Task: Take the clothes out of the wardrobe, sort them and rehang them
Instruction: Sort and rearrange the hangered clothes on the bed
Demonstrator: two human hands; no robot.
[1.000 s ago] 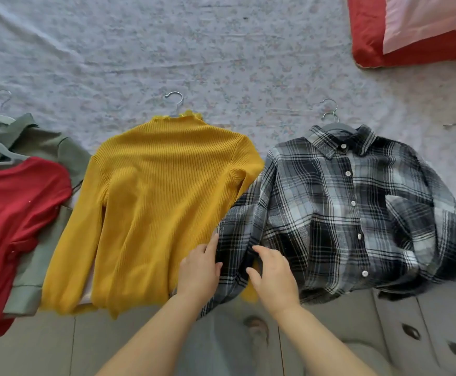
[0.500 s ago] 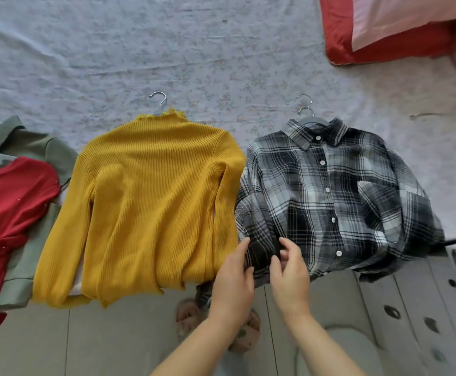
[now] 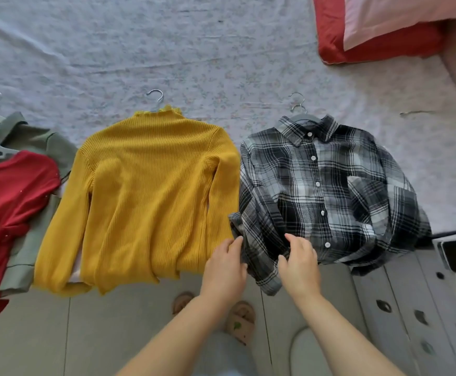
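Both left hand (image 3: 225,270) and right hand (image 3: 300,263) grip the plaid shirt (image 3: 330,185) in curled fingers (image 3: 293,240).

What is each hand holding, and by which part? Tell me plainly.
Both hold the plaid shirt by its hanging sleeve: the left hand pinches the sleeve's outer edge, the right hand its inner edge.

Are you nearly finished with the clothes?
Not yet. Done: four clothes are out and lie side by side on the bed sheet, on hangers: a red top, a green garment, a yellow sweater and a plaid shirt. In hand: the left hand and right hand grip the plaid shirt's sleeve, tidying it. Left: hanging all four back up.
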